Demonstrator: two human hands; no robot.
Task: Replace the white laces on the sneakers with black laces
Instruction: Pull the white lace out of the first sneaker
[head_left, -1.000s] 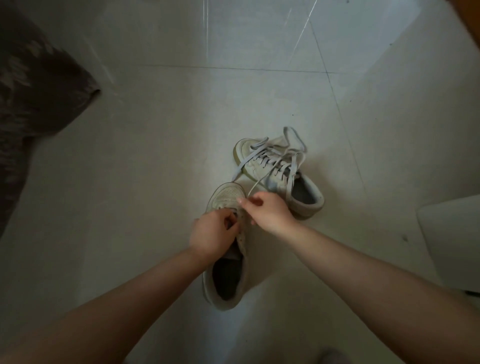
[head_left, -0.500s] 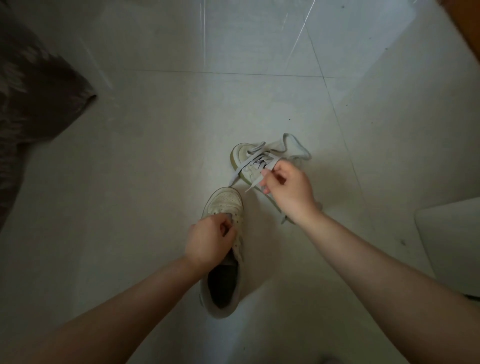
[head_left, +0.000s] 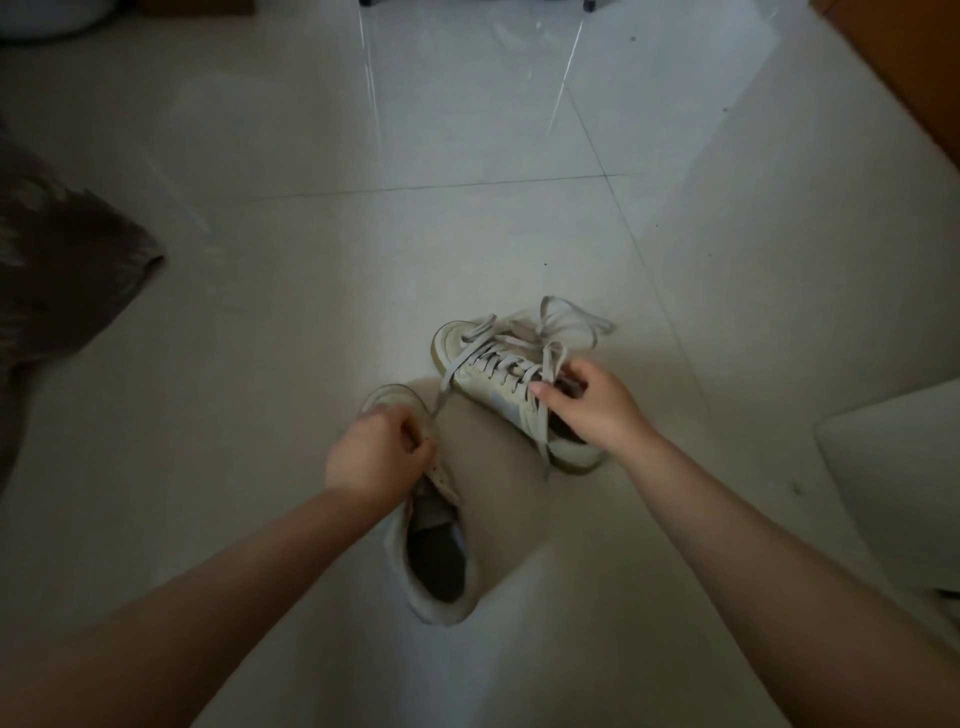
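Two pale sneakers sit on a light tiled floor (head_left: 291, 291) in dim light, both below the middle of the view. The nearer sneaker (head_left: 441, 587) lies toward six o'clock with its dark opening facing the camera and its toe pointing to twelve; its eyelets near the tongue look unlaced, though the hand over them hides most of the row. The left hand (head_left: 376, 454) sits curled over that sneaker's forefoot, fingers bent down onto the upper, and a white lace (head_left: 448, 383) runs from its knuckles up toward one o'clock to the other shoe. Whether the fingers pinch the lace end or only press on the shoe cannot be told in this light. The second sneaker (head_left: 483, 374) lies just beyond, at about two o'clock from the first, toe pointing to ten o'clock, and is laced in white with loose loops (head_left: 576, 325) spilling past its far side toward one o'clock. The right hand (head_left: 589, 402) rests over that shoe's collar with its fingers curled and the thumb pointing to nine o'clock, pinching a lace strand that hangs down over the side of the shoe. The two sneakers are near each other but apart. A dark patterned fabric (head_left: 57, 291) fills the nine o'clock edge, a white object (head_left: 898, 478) sits at four o'clock, and a strip of orange-brown wood (head_left: 914, 83) crosses the two o'clock corner.
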